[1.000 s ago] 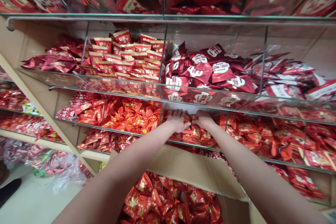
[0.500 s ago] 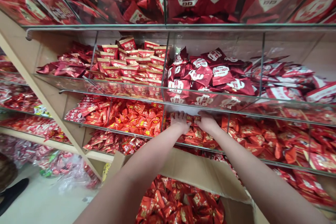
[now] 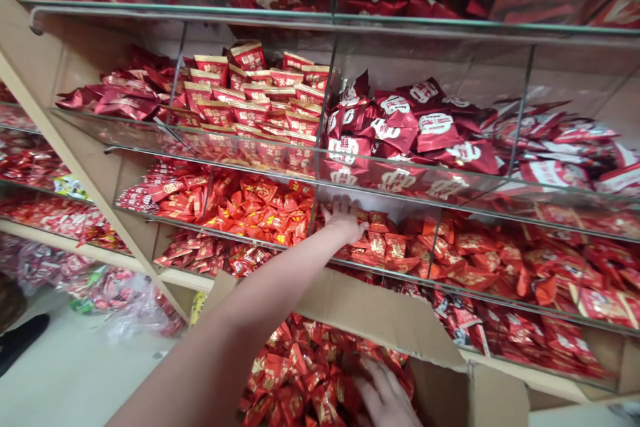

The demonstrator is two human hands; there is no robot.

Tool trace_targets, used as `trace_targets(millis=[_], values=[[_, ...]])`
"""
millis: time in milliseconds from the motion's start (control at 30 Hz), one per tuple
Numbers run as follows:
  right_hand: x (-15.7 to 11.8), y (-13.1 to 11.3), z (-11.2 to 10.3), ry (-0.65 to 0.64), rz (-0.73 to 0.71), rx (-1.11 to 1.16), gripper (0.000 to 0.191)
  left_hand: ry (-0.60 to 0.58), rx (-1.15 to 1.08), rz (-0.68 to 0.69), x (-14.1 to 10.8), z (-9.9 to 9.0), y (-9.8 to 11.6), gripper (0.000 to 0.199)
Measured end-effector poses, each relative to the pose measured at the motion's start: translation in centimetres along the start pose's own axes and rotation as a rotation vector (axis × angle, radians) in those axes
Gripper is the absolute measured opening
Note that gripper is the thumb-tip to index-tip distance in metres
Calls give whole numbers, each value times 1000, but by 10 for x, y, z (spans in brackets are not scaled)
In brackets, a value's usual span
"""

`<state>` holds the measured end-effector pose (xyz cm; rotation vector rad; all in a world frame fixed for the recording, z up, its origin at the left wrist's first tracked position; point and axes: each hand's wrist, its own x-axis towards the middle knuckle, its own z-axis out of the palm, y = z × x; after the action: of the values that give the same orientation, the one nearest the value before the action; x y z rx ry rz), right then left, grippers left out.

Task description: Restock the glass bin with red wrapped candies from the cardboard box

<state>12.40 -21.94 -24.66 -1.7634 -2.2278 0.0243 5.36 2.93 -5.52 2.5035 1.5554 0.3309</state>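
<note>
The right hand point(image 3: 384, 392) has moved down from the shelf point(image 3: 390, 204) to the cardboard box point(image 3: 385, 317), its blurred fingers spread over red packets point(image 3: 290, 370) that look light, slippery and best pinched mid-body, while the left hand point(image 3: 345, 221) rests spread-fingered on shelved packets point(image 3: 395, 247).

Stocked above with gold-edged red packets point(image 3: 253, 110) beside maroon white-labelled packets point(image 3: 397, 123); heaped at lower left with plastic bags point(image 3: 125, 297).

Furnished w/ lt. wood shelving point(image 3: 80, 163), glass ledges point(image 3: 200, 11) & thin dividers point(image 3: 523, 107). Backed by pale panel point(image 3: 480, 73). Shows pale flr point(image 3: 100, 363), lower L of view. Lit softly, w/ reflections on glass.
</note>
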Motion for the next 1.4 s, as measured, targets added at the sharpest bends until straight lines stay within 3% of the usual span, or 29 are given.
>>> trace_targets(millis=[67,133,200,267,333,400,467,567,667,800,933,1000,1067,1200,1400], values=[[-8,12,20,-24,137,-85,54,64,-16,75,-25,-14,9,60],[-13,18,28,-15,166,-94,53,85,-45,204,-62,-26,15,46],[-13,17,26,40,179,-87,43,89,-151,479,-108,-33,15,34],[-9,16,16,69,252,-102,37,-13,-308,748,-154,-33,7,32],[-1,17,3,25,329,-125,34,-217,-421,825,-192,-26,-4,30],[9,21,-8,-46,398,-163,28,-413,-542,753,-221,-13,-17,29],[18,26,-13,-89,445,-198,23,-507,-662,601,-241,3,-29,29],[22,31,-17,-112,473,-199,26,-480,-789,315,-261,28,-46,27],[12,30,-26,-38,517,-91,25,-470,-897,71,-272,48,-58,25],[-12,14,-51,125,637,343,35,-438,-1060,-114,-271,65,-59,25],[-22,-14,-74,109,696,1015,41,-430,-1350,-294,-261,69,-41,46],[-19,-29,-80,46,669,1198,38,-486,-1502,-309,-257,67,-30,53],[-15,-41,-82,19,628,1269,34,-471,-1587,-307,-254,63,-23,46],[-3,-55,-83,25,568,1286,27,-297,-1643,-391,-253,57,-20,28],[13,-60,-85,-9,527,1376,17,-187,-1736,-509,-255,53,-20,29]])
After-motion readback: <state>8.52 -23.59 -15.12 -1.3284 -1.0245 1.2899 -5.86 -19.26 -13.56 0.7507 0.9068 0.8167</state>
